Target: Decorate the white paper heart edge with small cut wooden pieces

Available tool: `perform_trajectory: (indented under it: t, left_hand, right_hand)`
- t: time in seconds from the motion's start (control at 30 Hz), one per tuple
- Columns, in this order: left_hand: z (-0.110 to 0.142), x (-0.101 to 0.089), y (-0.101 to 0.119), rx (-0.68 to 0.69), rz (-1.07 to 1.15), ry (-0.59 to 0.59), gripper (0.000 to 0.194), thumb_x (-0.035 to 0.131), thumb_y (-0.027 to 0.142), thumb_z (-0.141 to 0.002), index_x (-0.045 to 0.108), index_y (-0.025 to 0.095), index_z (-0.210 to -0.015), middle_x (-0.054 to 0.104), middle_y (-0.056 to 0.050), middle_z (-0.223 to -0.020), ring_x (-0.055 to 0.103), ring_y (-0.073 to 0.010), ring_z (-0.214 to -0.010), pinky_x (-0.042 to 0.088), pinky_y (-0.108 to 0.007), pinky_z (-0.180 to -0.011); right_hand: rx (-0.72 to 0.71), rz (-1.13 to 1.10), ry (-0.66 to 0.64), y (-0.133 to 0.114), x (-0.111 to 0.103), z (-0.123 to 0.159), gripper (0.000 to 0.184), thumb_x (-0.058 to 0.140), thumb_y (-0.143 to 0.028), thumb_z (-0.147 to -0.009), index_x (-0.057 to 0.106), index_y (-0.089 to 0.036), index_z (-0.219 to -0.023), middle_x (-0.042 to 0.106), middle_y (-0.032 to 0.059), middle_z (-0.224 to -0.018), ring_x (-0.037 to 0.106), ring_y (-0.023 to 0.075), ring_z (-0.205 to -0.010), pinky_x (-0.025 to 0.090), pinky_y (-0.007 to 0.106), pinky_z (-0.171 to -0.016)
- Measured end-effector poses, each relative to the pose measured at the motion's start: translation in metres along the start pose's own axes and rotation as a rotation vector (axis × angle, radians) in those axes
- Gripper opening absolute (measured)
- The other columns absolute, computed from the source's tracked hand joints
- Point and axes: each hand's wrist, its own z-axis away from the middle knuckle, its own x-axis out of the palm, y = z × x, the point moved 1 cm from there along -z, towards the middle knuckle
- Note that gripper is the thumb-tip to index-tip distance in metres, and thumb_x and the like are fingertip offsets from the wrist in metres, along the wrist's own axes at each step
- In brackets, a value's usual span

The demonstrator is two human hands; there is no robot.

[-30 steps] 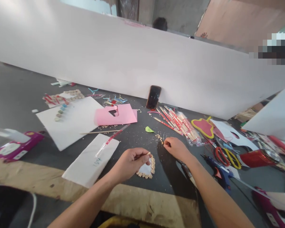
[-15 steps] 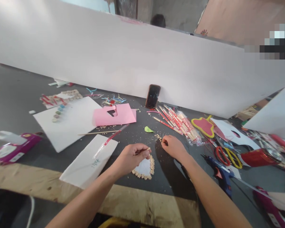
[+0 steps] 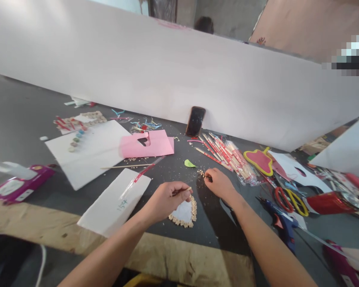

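Note:
My left hand is closed in a pinch on a thin wooden stick, whose pale tip pokes out past the thumb. It hovers over the upper left of a white paper shape edged with small pale wooden bits, hiding part of it. Farther right, my right hand rests on the dark table with its fingers curled together. Its fingertips touch the edge of a small pile of loose wooden bits; whatever they pinch is too small to make out. A green leaf-shaped piece lies just beyond the pile.
On the right lie wrapped chopsticks, scissors, a blue glue gun and a red can. A phone leans against the white board. Pink paper and a white foam block lie left.
My left hand has lifted slightly away from the paper shape, so more of its white middle shows. My right hand stays at the pile, with its fingers shifting only a little.

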Motion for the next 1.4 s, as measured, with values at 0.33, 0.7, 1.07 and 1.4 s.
perform_trajectory:
  t: [0.33,0.7,1.07,1.4]
  left_hand:
    - [0.002,0.0,0.001,0.007,0.022,-0.004,0.037,0.047,0.048,-0.084,0.066,0.016,-0.087,0.067,-0.004,-0.077,0.046,-0.0097,-0.055,0.033,-0.018,-0.046]
    - [0.006,-0.001,0.003,0.007,0.043,-0.023,0.037,0.048,0.048,-0.084,0.066,0.015,-0.087,0.066,-0.003,-0.077,0.041,-0.0077,-0.051,0.035,-0.018,-0.047]
    - [0.01,0.001,0.005,0.02,0.011,-0.012,0.039,0.047,0.049,-0.083,0.066,0.015,-0.085,0.067,-0.004,-0.077,0.046,-0.0088,-0.053,0.035,-0.018,-0.048]
    - [0.011,0.004,0.006,0.004,0.015,-0.016,0.038,0.048,0.049,-0.083,0.065,0.015,-0.081,0.062,-0.002,-0.069,0.04,-0.008,-0.05,0.032,-0.018,-0.046]
  right_hand:
    - [-0.013,0.024,-0.006,0.001,0.001,0.001,0.011,0.046,-0.02,-0.083,0.057,-0.021,-0.082,0.053,0.0019,-0.085,0.046,0.0115,-0.07,0.03,0.023,-0.065]
    - [-0.008,0.018,-0.057,0.001,-0.01,0.003,0.029,0.033,-0.017,-0.09,0.06,-0.021,-0.101,0.059,0.0055,-0.099,0.054,0.0137,-0.083,0.033,0.023,-0.071]
    - [-0.015,0.02,-0.061,0.004,-0.012,0.004,0.032,0.033,-0.015,-0.089,0.061,-0.022,-0.104,0.06,0.0054,-0.102,0.056,0.0135,-0.087,0.035,0.023,-0.074]
    - [0.013,0.025,-0.07,0.009,-0.019,0.014,0.03,0.035,-0.015,-0.088,0.061,-0.021,-0.102,0.059,0.0061,-0.105,0.057,0.0148,-0.087,0.035,0.024,-0.073]
